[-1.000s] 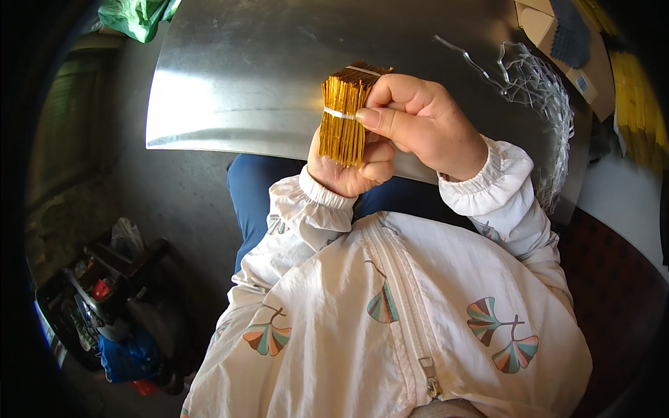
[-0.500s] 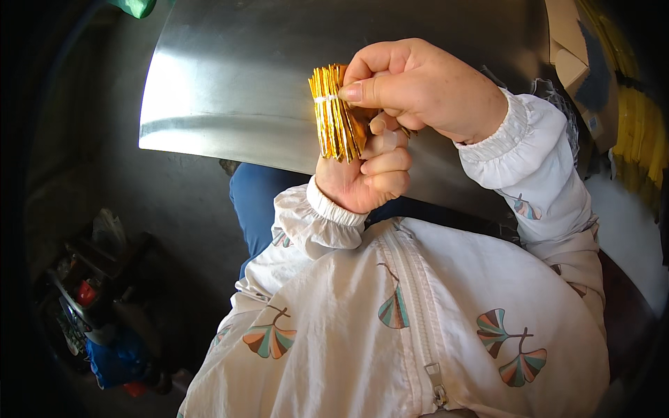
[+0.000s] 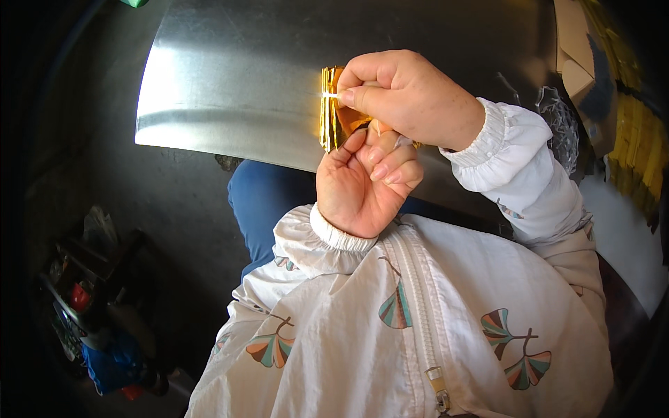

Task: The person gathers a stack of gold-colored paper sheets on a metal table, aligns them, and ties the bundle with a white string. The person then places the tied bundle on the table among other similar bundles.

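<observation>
A bundle of folded shiny gold foil strips [image 3: 329, 118] stands over the metal table, with a narrow white band across it. My right hand [image 3: 414, 97] pinches its upper right part at the band, thumb in front and forefinger curled behind. Below it, my left hand [image 3: 366, 181] is turned palm up with its fingers curled in. The left thumb tip touches the foil's lower edge, and the other fingertips bend near the foil's right side, partly covered by my right hand. A pale wrap shows around one left finger. The foil's back is hidden.
The bare metal tabletop [image 3: 230, 76] has a curved left edge. At the right are crumpled clear plastic [image 3: 557, 129], a cardboard box [image 3: 575, 42] and yellow bundled strips [image 3: 637, 132]. A dark rack with a blue item [image 3: 111, 366] stands at lower left.
The bundle has turned so that its banded edge looks narrower. My left hand has rolled palm up and its thumb has come to the foil's lower edge. The right hand keeps its pinch, slightly lower.
</observation>
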Demonstrator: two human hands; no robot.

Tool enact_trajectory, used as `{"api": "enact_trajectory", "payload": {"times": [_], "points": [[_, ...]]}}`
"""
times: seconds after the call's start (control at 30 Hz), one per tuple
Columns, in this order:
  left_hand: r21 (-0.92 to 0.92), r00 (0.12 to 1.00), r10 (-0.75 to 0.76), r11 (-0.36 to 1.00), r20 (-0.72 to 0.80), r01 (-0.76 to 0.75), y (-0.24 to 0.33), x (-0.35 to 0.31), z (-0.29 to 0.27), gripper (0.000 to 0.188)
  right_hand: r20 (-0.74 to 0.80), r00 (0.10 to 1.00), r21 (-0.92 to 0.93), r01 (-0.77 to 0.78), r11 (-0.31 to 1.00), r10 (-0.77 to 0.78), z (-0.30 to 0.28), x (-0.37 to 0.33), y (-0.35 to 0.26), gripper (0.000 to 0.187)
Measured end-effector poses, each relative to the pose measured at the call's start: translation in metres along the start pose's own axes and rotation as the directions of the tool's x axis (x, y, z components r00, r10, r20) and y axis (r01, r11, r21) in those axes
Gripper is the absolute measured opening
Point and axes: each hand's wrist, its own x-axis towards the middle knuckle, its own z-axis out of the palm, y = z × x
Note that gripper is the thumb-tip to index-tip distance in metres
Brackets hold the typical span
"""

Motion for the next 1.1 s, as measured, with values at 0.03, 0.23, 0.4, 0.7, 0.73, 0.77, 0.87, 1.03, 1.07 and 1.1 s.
{"api": "enact_trajectory", "payload": {"times": [0.03, 0.23, 0.4, 0.7, 0.73, 0.77, 0.87, 1.03, 1.07, 1.1], "points": [[0.037, 0.999, 0.039, 0.999, -0.02, -0.038, -0.001, -0.003, -0.001, 0.029, -0.005, 1.0, -0.037, 0.008, 0.999, -0.008, 0.0, -0.001, 0.0, 0.013], [0.569, 0.984, 0.179, 0.81, -0.011, -0.141, -0.007, -0.022, -0.002, 0.021, 0.006, 1.0, -0.014, 0.026, 1.0, -0.026, 0.007, -0.006, 0.0, 0.015], [0.986, 0.934, 0.346, 0.166, -0.091, 0.035, -0.007, -0.032, 0.03, 0.022, 0.024, 0.998, -0.066, 0.065, 0.996, -0.064, 0.006, -0.004, 0.002, 0.016], [0.04, 0.89, 0.178, -0.983, 0.421, 0.178, 0.018, -0.027, 0.089, 0.014, 0.057, 0.992, -0.038, 0.117, 0.992, -0.114, 0.007, -0.002, 0.006, 0.013], [0.032, 0.885, 0.185, -0.981, 0.427, 0.19, 0.022, -0.024, 0.092, 0.014, 0.058, 0.993, -0.025, 0.108, 0.994, -0.107, 0.008, -0.002, 0.006, 0.013], [0.013, 0.868, 0.146, -0.987, 0.475, 0.158, 0.027, -0.021, 0.093, 0.015, 0.049, 0.987, -0.067, 0.155, 0.986, -0.152, 0.008, -0.002, 0.008, 0.012], [0.065, 0.845, 0.098, -0.995, 0.526, 0.076, 0.038, -0.017, 0.089, 0.013, 0.043, 0.971, -0.157, 0.238, 0.959, -0.234, 0.007, -0.004, 0.011, 0.011], [0.089, 0.755, 0.042, -0.996, 0.654, -0.021, 0.043, -0.012, 0.074, 0.007, -0.041, 0.94, -0.207, 0.323, 0.924, -0.338, 0.011, -0.005, 0.016, 0.009], [0.113, 0.738, 0.065, -0.993, 0.672, -0.015, 0.043, -0.012, 0.072, 0.007, -0.053, 0.928, -0.22, 0.35, 0.911, -0.369, 0.012, -0.005, 0.017, 0.008], [0.121, 0.723, 0.074, -0.993, 0.687, -0.013, 0.042, -0.012, 0.069, 0.007, -0.061, 0.922, -0.239, 0.359, 0.902, -0.383, 0.012, -0.005, 0.018, 0.008]]}}
